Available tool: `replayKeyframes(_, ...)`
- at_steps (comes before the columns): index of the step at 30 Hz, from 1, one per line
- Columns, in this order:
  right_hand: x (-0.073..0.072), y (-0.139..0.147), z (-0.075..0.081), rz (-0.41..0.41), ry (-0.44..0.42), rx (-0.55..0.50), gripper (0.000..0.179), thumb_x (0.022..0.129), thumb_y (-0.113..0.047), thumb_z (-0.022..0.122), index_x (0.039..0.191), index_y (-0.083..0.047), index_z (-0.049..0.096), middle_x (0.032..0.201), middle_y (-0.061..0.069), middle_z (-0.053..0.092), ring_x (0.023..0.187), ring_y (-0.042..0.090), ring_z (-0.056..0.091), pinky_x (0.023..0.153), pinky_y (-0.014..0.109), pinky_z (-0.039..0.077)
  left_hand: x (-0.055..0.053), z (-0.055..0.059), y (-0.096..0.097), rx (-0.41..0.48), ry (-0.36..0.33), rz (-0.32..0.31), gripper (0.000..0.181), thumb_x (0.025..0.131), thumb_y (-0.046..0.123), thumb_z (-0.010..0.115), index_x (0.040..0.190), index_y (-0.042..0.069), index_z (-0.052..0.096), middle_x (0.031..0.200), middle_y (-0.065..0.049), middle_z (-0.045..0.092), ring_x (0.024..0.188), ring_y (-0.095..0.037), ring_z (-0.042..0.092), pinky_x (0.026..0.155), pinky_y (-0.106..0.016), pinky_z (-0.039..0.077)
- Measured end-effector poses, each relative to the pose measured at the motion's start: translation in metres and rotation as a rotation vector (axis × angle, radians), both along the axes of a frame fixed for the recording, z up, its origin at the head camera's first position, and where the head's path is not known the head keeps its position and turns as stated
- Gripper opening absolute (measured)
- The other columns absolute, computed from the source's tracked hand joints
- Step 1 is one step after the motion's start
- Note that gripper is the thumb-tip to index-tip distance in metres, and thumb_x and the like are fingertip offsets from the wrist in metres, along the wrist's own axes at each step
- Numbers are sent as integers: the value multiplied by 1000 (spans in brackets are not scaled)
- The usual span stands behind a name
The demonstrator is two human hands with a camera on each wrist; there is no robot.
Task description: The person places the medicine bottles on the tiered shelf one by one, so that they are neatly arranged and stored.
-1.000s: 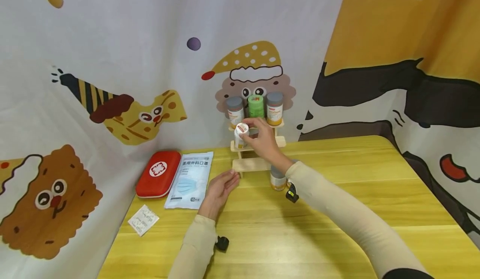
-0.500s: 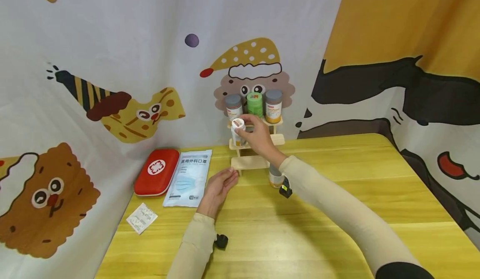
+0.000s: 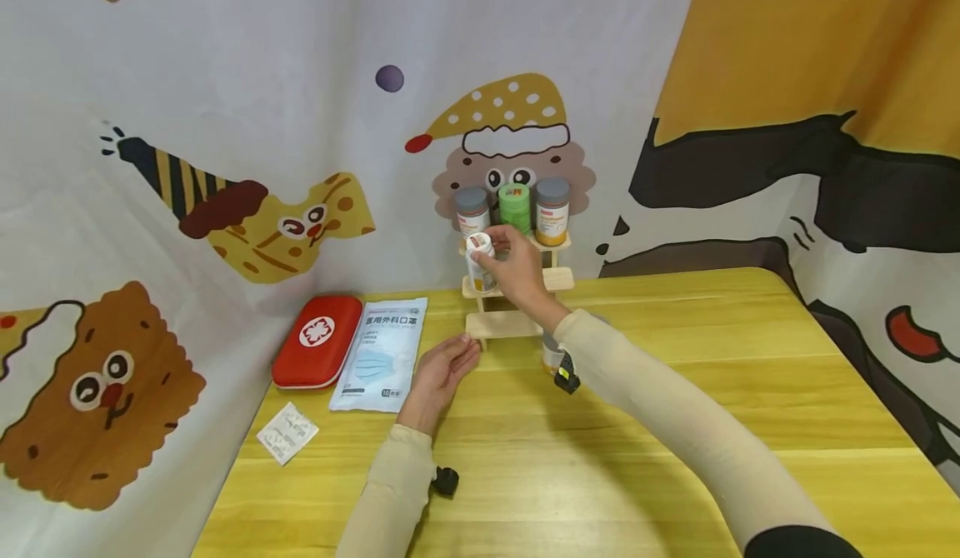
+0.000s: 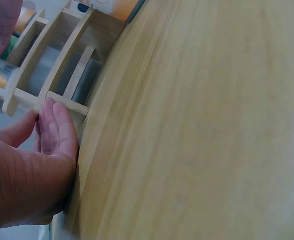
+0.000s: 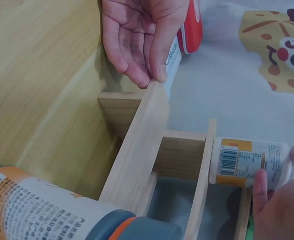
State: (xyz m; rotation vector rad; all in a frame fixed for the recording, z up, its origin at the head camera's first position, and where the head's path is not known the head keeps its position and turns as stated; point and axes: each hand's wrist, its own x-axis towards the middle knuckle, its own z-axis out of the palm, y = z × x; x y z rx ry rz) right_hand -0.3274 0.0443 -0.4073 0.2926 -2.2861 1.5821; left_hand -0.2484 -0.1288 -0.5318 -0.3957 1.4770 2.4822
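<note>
My right hand (image 3: 522, 271) grips a small white pill bottle (image 3: 477, 272) between thumb and fingers, at the left end of the middle shelf of a wooden tiered rack (image 3: 502, 325). In the right wrist view the bottle (image 5: 244, 162) shows an orange and white label, its base against the shelf board. My left hand (image 3: 441, 375) pinches the left end of the rack's lowest shelf; the right wrist view has its thumb and fingertips on the board's end. On the top shelf stand a grey-capped bottle (image 3: 472, 212), a green container (image 3: 513, 208) and another grey-capped bottle (image 3: 552, 212).
Partly hidden by my right forearm, a grey-capped bottle (image 3: 551, 354) stands on the table (image 3: 675, 425) beside the rack. To the left lie a red first-aid case (image 3: 317, 341), a mask packet (image 3: 380, 354) and a small white packet (image 3: 288, 433). A printed curtain (image 3: 300, 83) hangs behind.
The white pill bottle has shifted slightly up and left, and more of its body shows. My right wrist has moved a little left. My left hand stays at the rack's lowest shelf.
</note>
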Motion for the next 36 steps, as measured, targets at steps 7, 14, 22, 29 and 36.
replayKeyframes(7, 1, -5, 4, -42, 26, 47, 44, 89, -19, 88, 124, -2, 68, 119, 15, 71, 108, 30, 69, 96, 41, 62, -3, 0, 2, 5, 1, 5, 36, 106, 5, 62, 139, -9, 58, 109, -10, 78, 104, -18, 77, 106, -37, 63)
replayKeyframes(14, 3, -6, 4, -75, 30, 75, 45, 90, -21, 87, 125, -3, 66, 120, 14, 70, 109, 29, 69, 97, 41, 61, -3, 0, 4, 11, -11, 3, 32, 105, 5, 63, 135, -6, 61, 107, -9, 78, 103, -17, 77, 104, -34, 64)
replayKeyframes(22, 1, 0, 4, -51, 61, 148, 48, 93, -28, 85, 129, -4, 64, 121, 13, 68, 111, 28, 68, 97, 43, 60, -5, 4, 3, 7, -5, 13, 33, 105, 5, 64, 136, -6, 62, 109, -10, 77, 104, -18, 77, 105, -35, 64)
replayKeyframes(29, 11, 10, -3, -35, 83, 174, 50, 92, -35, 85, 126, -5, 63, 119, 11, 66, 111, 29, 66, 96, 43, 61, -1, 2, 1, -2, -3, 10, 35, 105, 4, 64, 138, -8, 59, 109, -10, 77, 105, -19, 77, 105, -37, 64)
replayKeyframes(36, 28, 27, -7, 32, 74, 200, 52, 92, -33, 85, 131, -6, 61, 125, 12, 65, 118, 34, 65, 95, 47, 62, 2, 2, 0, -5, 6, 13, 36, 106, 4, 63, 139, -9, 59, 111, -11, 78, 103, -18, 77, 104, -36, 64)
